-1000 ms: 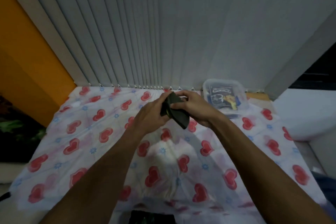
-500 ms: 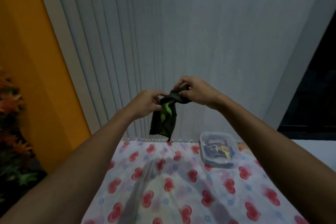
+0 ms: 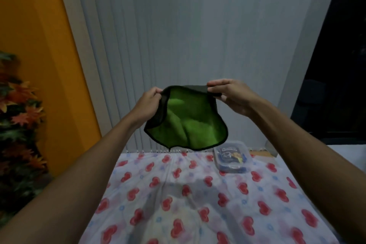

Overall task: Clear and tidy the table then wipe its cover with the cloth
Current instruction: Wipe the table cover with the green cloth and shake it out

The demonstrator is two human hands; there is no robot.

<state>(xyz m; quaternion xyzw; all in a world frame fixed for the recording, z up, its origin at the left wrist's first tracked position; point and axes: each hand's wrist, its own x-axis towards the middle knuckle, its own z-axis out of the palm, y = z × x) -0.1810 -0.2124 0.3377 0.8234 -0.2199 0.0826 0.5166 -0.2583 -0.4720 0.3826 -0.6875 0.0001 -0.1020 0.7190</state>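
cloth pinched between fingers of left hand and right hand, held above cover; plastic box near blinds.

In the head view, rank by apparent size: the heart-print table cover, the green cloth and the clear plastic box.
1. heart-print table cover, filling the lower frame.
2. green cloth, held up and spread.
3. clear plastic box at the far edge.
The cloth is nearer the camera than the box, so their true gap is unsure.

A heart-print cover drapes the table, bearing a clear lidded box.
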